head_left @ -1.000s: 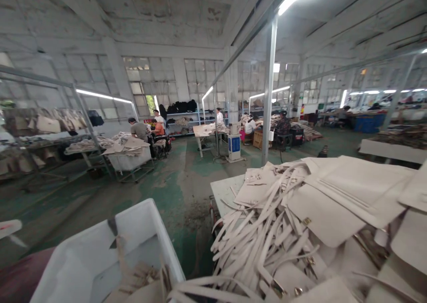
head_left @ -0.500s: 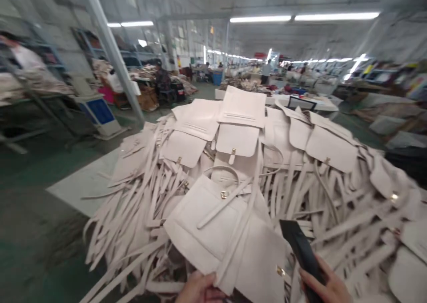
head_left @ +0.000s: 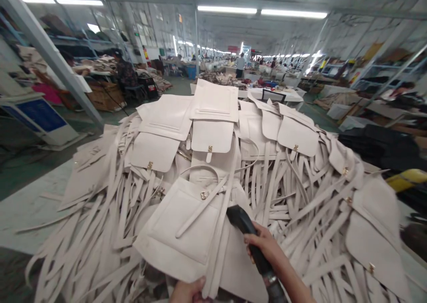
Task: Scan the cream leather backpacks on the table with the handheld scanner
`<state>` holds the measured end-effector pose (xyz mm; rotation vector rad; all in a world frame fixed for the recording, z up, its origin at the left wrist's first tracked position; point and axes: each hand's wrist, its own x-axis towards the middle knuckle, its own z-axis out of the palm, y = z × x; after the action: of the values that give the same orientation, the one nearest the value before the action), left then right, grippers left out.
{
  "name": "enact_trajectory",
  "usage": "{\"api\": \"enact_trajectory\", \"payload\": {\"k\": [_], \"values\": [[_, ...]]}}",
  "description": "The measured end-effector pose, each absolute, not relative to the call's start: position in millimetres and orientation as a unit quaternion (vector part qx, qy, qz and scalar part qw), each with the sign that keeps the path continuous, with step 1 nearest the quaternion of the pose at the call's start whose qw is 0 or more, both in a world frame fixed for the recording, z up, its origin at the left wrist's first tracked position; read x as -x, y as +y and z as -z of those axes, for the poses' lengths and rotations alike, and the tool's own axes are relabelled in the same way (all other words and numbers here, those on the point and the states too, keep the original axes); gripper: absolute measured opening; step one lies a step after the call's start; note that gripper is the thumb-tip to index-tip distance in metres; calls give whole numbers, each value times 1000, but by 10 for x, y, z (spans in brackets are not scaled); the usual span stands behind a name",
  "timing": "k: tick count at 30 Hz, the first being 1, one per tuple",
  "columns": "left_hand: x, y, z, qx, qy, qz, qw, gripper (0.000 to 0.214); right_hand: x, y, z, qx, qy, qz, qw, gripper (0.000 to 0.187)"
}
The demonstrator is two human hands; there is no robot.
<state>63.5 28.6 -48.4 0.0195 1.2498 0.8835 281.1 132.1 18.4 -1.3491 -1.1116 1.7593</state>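
Note:
A big heap of cream bag panels and long straps [head_left: 273, 174] covers the table in front of me. On top, nearest me, lies one cream bag piece [head_left: 187, 232] with a gold buckle. My left hand [head_left: 188, 292] grips its near edge at the bottom of the view, fingers curled. My right hand [head_left: 263, 245] is closed round a black handheld tool [head_left: 245, 227], whose dark head rests over the right side of that piece.
The white table edge [head_left: 23, 209] shows at the left, with green floor beyond. A metal post [head_left: 50, 56] and a blue-fronted machine [head_left: 40, 116] stand at the left. Dark material [head_left: 380, 147] lies at the right. People work at distant tables.
The view has swung from the workshop floor and a white bin onto the heap. Both hands came into view, and the black tool has moved left and up onto the top bag piece.

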Motion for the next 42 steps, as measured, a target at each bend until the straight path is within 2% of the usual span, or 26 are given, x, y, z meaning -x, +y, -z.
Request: {"api": "enact_trajectory", "payload": {"k": [3, 8, 14, 16, 23, 26, 29, 32, 38, 42], "values": [[-669, 310, 446, -35, 584, -410, 699, 40, -2685, 1680, -222, 517, -443, -651, 337, 48], [-688, 336, 365, -38, 576, -443, 686, 42, -2759, 1709, -430, 542, -459, -600, 369, 55], [-630, 358, 239, 28, 459, -483, 745, 45, -2895, 879, -614, 479, -470, -710, 216, 58], [-616, 369, 229, 24, 444, -487, 752, 46, -2817, 716, -591, 449, -464, -739, 193, 58], [-619, 342, 128, -51, 472, -472, 743, 53, -2666, 725, -567, 559, -493, -615, 259, 66], [-631, 303, 69, -95, 484, -454, 742, 48, -2870, 585, -712, 524, -492, -665, 203, 69], [-667, 286, 33, -102, 503, -453, 729, 42, -3047, 401, -850, 476, -500, -709, 146, 64], [-724, 282, 14, -98, 513, -458, 719, 41, -3074, 313, -891, 434, -501, -735, 142, 58], [-825, 238, 1, -97, 515, -478, 705, 35, -3001, 394, -703, 437, -501, -737, 125, 68], [-843, 194, -15, -93, 503, -491, 705, 36, -3024, 448, -710, 450, -526, -707, 146, 58]]}}
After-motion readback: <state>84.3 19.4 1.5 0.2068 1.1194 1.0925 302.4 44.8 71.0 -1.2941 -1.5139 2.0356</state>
